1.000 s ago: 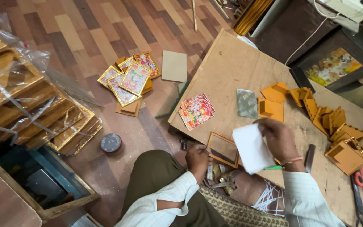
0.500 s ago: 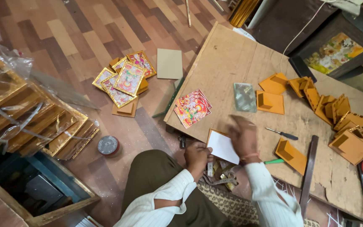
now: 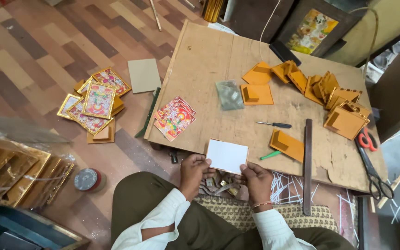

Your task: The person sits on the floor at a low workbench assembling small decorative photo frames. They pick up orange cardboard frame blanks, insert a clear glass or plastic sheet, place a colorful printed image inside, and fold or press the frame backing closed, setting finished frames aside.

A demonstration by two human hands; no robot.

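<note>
Both hands grip one white rectangular card [image 3: 227,156] at the near edge of the plywood board [image 3: 209,60]: the left hand [image 3: 194,170] pinches its lower left corner, the right hand [image 3: 257,178] its lower right. Just beyond the right hand lie a green pen [image 3: 270,155] and an orange backing piece [image 3: 287,145]; colourful prints [image 3: 174,117] sit beyond the left hand

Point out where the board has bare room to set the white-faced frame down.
Bare board lies between its left edge and the clear packet, above the picture cards. The right side is crowded with orange backings, screwdriver and scissors.
</note>
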